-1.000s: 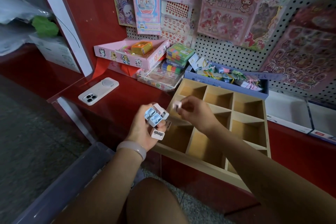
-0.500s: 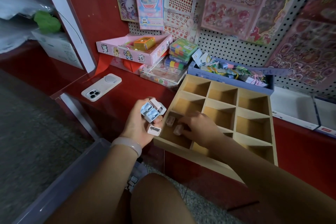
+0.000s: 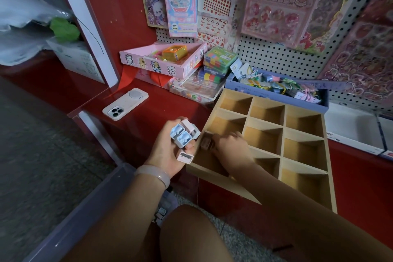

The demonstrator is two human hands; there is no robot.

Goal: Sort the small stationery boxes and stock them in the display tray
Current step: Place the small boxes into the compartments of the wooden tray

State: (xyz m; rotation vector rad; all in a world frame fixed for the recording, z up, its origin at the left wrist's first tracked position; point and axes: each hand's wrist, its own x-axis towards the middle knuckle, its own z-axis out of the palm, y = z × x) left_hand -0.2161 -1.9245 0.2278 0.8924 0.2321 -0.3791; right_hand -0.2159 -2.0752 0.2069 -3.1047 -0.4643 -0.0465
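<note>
**Pastels in hand, plain tan wood, deep red all around**

The left hand [image 3: 168,151] grips small pastel plastic boxes [image 3: 184,134], pale blue and pale pink; its wrist wears a translucent pink bangle [image 3: 153,174]. The compartmented wooden display tray [image 3: 297,134] is plain light tan. It sits on a glossy dark red shelf [image 3: 148,117], where a white-cased smartphone [image 3: 125,107] lies. Behind are a pink cardboard box printed with cartoon animals [image 3: 161,64], a periwinkle-blue tray [image 3: 276,100], and a white pegboard dotted with black holes [image 3: 276,55].
</note>
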